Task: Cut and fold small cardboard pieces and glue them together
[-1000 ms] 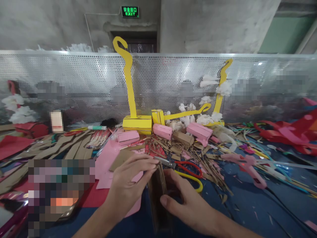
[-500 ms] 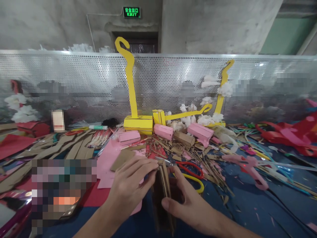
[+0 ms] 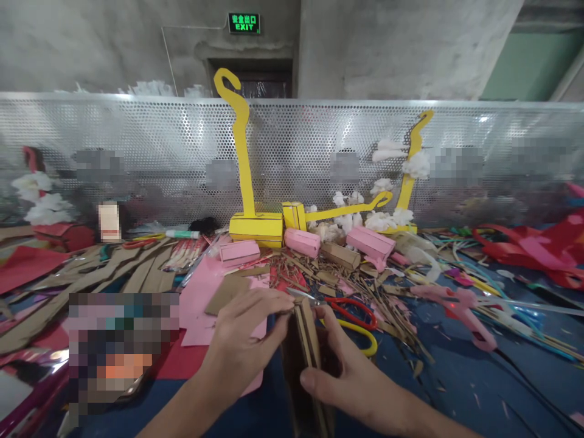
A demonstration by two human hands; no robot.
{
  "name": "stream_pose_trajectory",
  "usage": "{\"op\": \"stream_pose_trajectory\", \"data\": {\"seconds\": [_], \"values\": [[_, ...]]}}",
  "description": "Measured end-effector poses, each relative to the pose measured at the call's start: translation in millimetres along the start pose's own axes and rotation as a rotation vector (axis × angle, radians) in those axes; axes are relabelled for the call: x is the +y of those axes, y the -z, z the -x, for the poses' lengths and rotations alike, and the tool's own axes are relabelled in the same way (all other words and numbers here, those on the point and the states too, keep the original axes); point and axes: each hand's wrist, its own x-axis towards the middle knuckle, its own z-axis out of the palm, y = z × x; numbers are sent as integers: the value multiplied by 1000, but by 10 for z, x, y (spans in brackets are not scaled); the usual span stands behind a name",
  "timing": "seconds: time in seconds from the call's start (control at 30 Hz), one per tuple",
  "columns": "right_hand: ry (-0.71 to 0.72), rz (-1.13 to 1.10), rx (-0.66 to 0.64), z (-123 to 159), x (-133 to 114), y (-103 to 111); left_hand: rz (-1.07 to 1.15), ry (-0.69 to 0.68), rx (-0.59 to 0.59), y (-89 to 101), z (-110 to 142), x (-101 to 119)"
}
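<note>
Both my hands are on a folded brown cardboard piece [image 3: 305, 337] that stands tilted low in the middle of the view. My left hand [image 3: 250, 331] pinches its far upper corner between thumb and fingers. Around its right side curls my right hand [image 3: 340, 371], thumb on the near edge and fingers on the far face. The underside of the cardboard is dark and partly out of view. Just behind it lie scissors [image 3: 353, 313] with red and yellow handles, partly hidden by my right hand. Pink paper [image 3: 198, 310] and a cardboard scrap [image 3: 227, 294] lie left of my left hand.
A pink hot glue gun [image 3: 460, 304] with its cord lies to the right. Behind stand yellow hook-shaped pieces on a yellow box [image 3: 255, 228], with pink boxes [image 3: 302, 242] in front. Cardboard strips [image 3: 150, 274] cover the left; a perforated metal screen [image 3: 292, 140] closes the back.
The camera view has shifted very slightly. Both hands keep the same hold on the cardboard piece, which looks turned a little.
</note>
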Motion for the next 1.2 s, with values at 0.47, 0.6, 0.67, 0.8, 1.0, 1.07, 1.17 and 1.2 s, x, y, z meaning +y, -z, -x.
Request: {"op": "stream_pose_trajectory", "data": {"seconds": [0.47, 0.6, 0.67, 0.8, 1.0, 1.07, 1.17, 1.2], "values": [[106, 377, 62, -26, -63, 81, -163, -31, -82, -94, 111, -149], [123, 503, 129, -42, -54, 72, -178, 70, -218, -99, 149, -229], [103, 545, 162, -41, -50, 63, -203, 135, -275, -91, 148, -233], [122, 675, 225, -29, -65, 58, -296, 275, -419, -64, 131, -188], [97, 801, 174, -24, -108, 83, -463, 310, -581, -56, 120, -136], [105, 794, 167, -24, -136, 85, -496, 303, -607, -60, 111, -117], [120, 766, 154, -24, -169, 83, -533, 288, -642, -61, 103, -97], [121, 761, 150, -23, -172, 82, -539, 284, -646, -61, 105, -97]]}}
